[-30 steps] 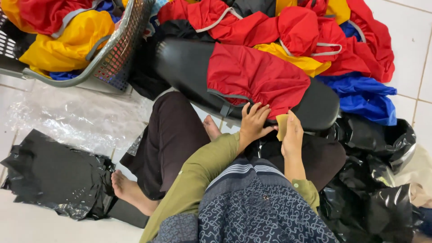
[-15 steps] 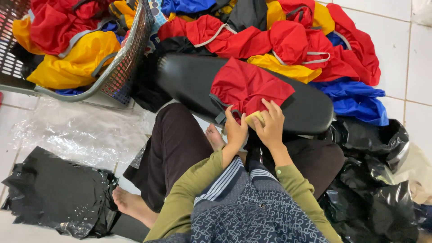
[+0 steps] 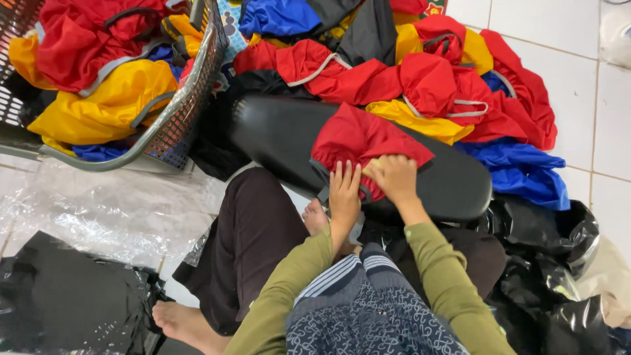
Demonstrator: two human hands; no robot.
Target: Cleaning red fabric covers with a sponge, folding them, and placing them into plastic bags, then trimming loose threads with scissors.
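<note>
A red cloth piece (image 3: 358, 139) with a yellow lining lies on a long black padded seat (image 3: 276, 135) across my lap. My left hand (image 3: 344, 192) rests flat on the near edge of the cloth, fingers together. My right hand (image 3: 396, 176) is bunched on the cloth's near right edge, gripping the fold where the yellow lining shows. Both sleeves are olive green. The cloth is folded into a compact bundle.
A grey plastic basket (image 3: 187, 105) at the left holds red, yellow and blue cloths. A heap of red, yellow, blue and black cloths (image 3: 453, 92) lies beyond the seat. Black plastic bags (image 3: 559, 263) sit right; clear plastic sheet (image 3: 98, 210) and black bags (image 3: 59, 296) left on white tiles.
The red cloth has been folded smaller on the seat. Both hands moved up from the seat's near edge onto the cloth, and the view shifted closer.
</note>
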